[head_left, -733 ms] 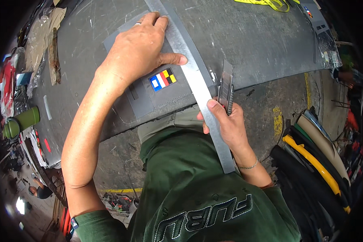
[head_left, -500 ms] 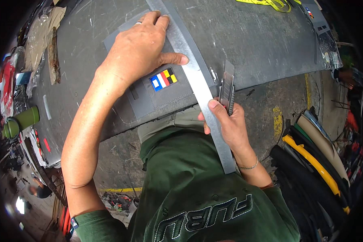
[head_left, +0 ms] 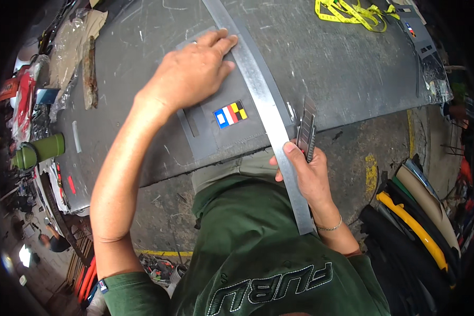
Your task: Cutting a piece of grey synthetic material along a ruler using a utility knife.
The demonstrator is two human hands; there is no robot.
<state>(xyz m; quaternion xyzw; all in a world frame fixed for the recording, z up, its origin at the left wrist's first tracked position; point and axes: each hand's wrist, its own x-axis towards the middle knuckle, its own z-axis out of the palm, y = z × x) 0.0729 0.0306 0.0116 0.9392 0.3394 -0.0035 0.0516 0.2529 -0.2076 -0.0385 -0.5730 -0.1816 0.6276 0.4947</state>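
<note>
A long steel ruler (head_left: 258, 92) runs from the far side of the table over its front edge. It lies along a dark grey sheet of material (head_left: 203, 139) that has a small colourful flag patch (head_left: 230, 115). My left hand (head_left: 189, 71) rests on the sheet with extended fingers, their tips at the ruler's left edge. Below the table edge, my right hand (head_left: 312, 176) pinches the ruler between thumb and fingers. That same hand also holds a snap-off utility knife (head_left: 306, 129), its blade end pointing away from me.
The dark worktable (head_left: 342, 68) carries a tangled yellow tape measure (head_left: 353, 13) and, at far right, another grey piece with a flag patch (head_left: 411, 29). Plastic wrapping and a wooden stick (head_left: 90, 73) lie at left, near a green bottle (head_left: 47, 150). Material rolls (head_left: 413, 224) stand at lower right.
My left thumb has lifted off the ruler and drawn in beside the fingers. The whole view has shifted slightly; my right hand keeps its hold on the ruler and knife.
</note>
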